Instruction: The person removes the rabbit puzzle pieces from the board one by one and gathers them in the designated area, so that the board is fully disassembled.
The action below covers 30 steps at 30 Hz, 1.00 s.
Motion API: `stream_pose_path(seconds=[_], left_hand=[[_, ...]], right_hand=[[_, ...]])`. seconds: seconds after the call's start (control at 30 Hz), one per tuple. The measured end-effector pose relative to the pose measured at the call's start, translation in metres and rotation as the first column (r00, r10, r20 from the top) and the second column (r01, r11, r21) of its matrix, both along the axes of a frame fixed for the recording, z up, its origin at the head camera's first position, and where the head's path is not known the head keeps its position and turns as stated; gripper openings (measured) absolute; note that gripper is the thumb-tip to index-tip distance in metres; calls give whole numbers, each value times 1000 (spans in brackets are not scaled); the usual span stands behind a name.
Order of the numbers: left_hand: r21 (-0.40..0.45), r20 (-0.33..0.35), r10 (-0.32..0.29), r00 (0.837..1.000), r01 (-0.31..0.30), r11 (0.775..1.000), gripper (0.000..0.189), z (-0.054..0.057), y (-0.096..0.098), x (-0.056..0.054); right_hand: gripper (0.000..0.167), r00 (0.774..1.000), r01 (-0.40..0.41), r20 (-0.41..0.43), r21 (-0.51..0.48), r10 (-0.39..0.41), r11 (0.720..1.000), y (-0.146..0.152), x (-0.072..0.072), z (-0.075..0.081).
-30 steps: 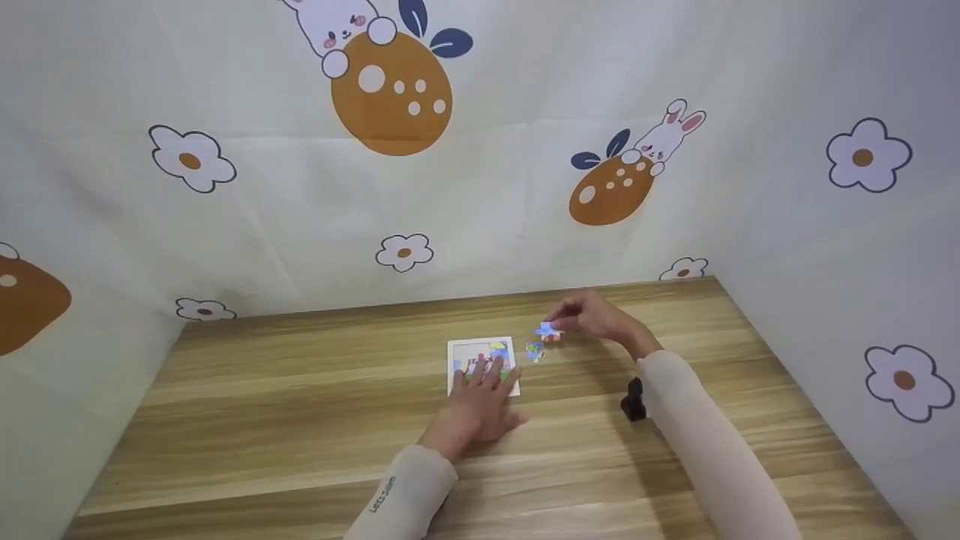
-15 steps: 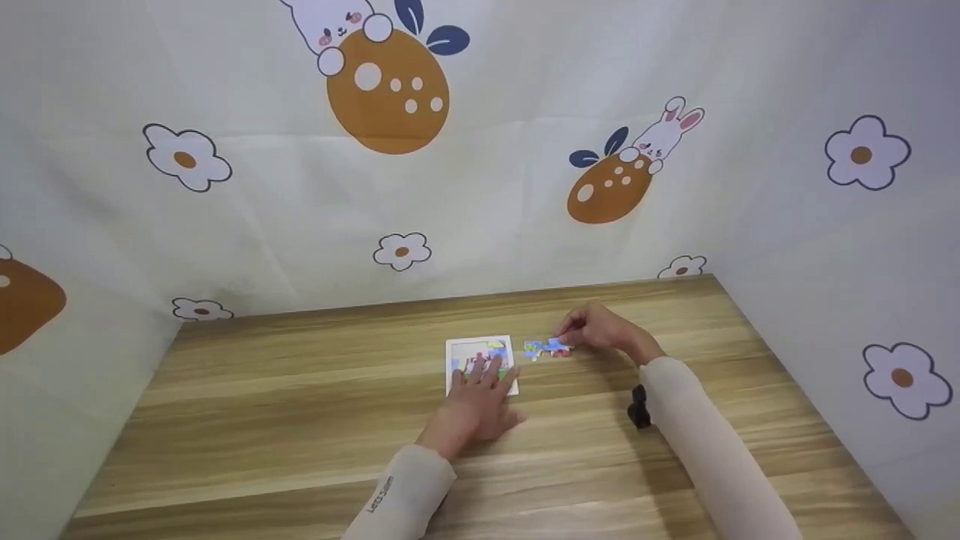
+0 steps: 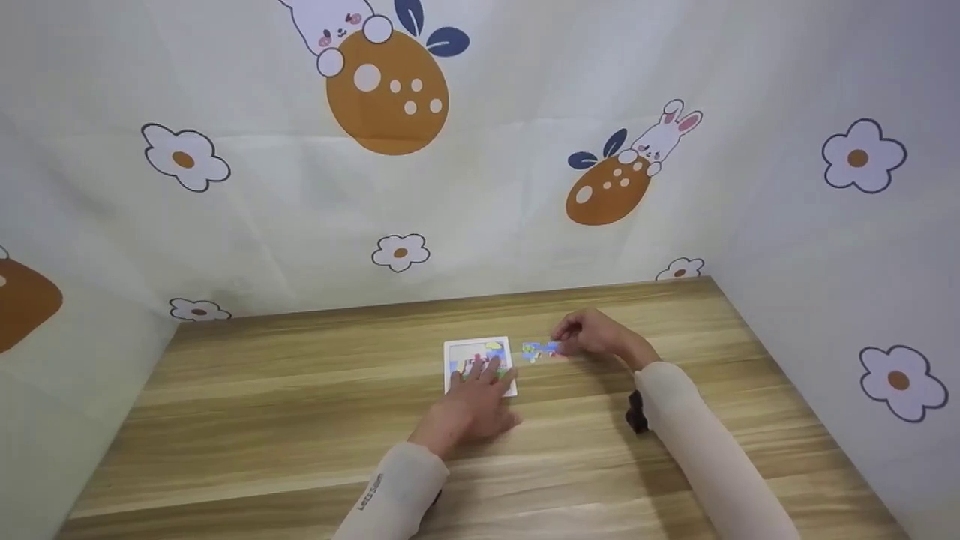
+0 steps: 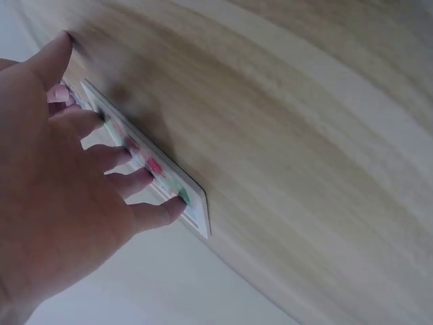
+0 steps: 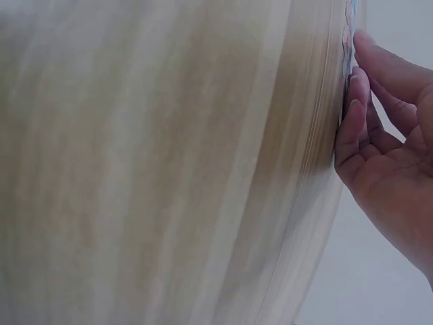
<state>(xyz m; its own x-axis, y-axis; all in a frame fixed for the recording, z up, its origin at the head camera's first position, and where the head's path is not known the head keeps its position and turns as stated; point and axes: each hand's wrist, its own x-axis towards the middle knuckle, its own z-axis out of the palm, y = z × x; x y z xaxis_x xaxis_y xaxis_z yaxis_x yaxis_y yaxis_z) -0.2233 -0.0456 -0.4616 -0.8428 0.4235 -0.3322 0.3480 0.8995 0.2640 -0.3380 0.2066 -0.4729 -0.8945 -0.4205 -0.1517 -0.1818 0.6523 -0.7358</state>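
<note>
Plainly, the left hand (image 3: 478,405) rests on the puzzle board (image 3: 448,357), its grip spread wide. Just right of the board, two puzzle pieces (image 3: 529,349) lie on the bench (image 3: 300,412). The right hand (image 3: 601,335) has its fingertips at the piece farther from the board; whether its grip pinches it, I cannot tell.

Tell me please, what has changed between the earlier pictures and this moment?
The right grip has moved toward the person, bringing a blue-and-red puzzle piece to the right side of the other loose piece. Whether it has let go is unclear. The left grip stays spread on the framed puzzle, and the other loose piece remains in its place.
</note>
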Motion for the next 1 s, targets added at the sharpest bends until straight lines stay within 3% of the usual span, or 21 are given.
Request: stream_pose_path(seconds=[0.17,0.27,0.53,0.6,0.8,1.0], left_hand=[[109,65,12,998,-19,994,66,2,-7,-4],[137,70,11,997,-20,990,61,2,-12,-7],[216,-73,-51,996,66,974,51,-7,-22,-13],[226,-80,-61,995,78,971,50,-8,-24,-12],[125,-38,-69,997,73,989,57,-3,-33,-8],[57,-60,-114,992,117,991,64,-2,-41,-3]], right_hand=[[13,999,46,-29,20,-46,999,-7,3,0],[14,997,62,-46,17,-61,998,-14,4,2],[16,994,65,-90,8,-64,998,-39,8,12],[15,994,50,-97,5,-49,999,-46,9,14],[14,991,-45,-122,4,45,999,-64,10,14],[15,979,-152,-136,9,152,988,-78,9,14]])
